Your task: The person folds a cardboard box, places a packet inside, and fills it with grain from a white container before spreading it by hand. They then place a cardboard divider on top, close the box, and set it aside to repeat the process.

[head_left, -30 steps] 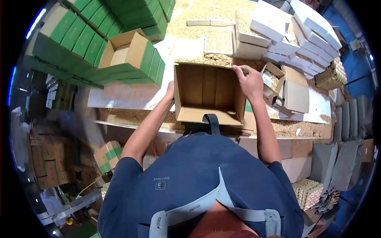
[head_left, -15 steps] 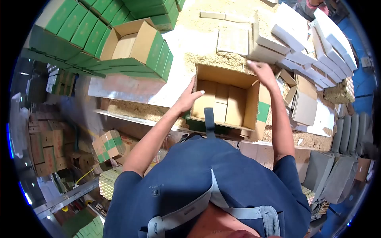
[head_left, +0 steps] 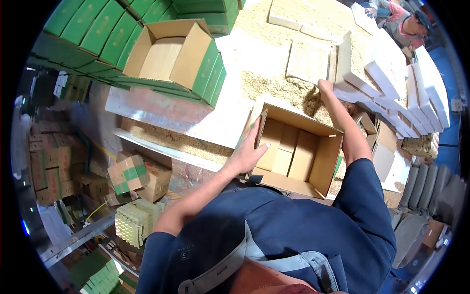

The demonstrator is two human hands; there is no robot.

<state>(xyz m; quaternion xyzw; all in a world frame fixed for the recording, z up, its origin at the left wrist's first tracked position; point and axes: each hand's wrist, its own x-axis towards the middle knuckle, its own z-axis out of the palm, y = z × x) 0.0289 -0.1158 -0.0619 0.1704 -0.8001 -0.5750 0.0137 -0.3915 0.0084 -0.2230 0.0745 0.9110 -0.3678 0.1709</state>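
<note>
An open cardboard box, hollow inside, stands tilted in front of my chest at the near table edge. My left hand grips its left wall, the thumb inside and the fingers outside. Beyond the box, my right hand reaches to the near right corner of a flat white slab dusted with sawdust-like bits. Its fingers look curled, and what they hold, if anything, is hidden. Close by on the right stand thick white slabs with the same bits on them.
Green boxes are stacked at the left, an open carton at their near end. Loose tan bits cover the table. At the far right is another person. Egg trays and cartons lie lower left.
My view has shifted, and the box now sits nearer my body with my left hand still on it. My right hand has reached farther forward to the slab's corner, its fingers more curled.
</note>
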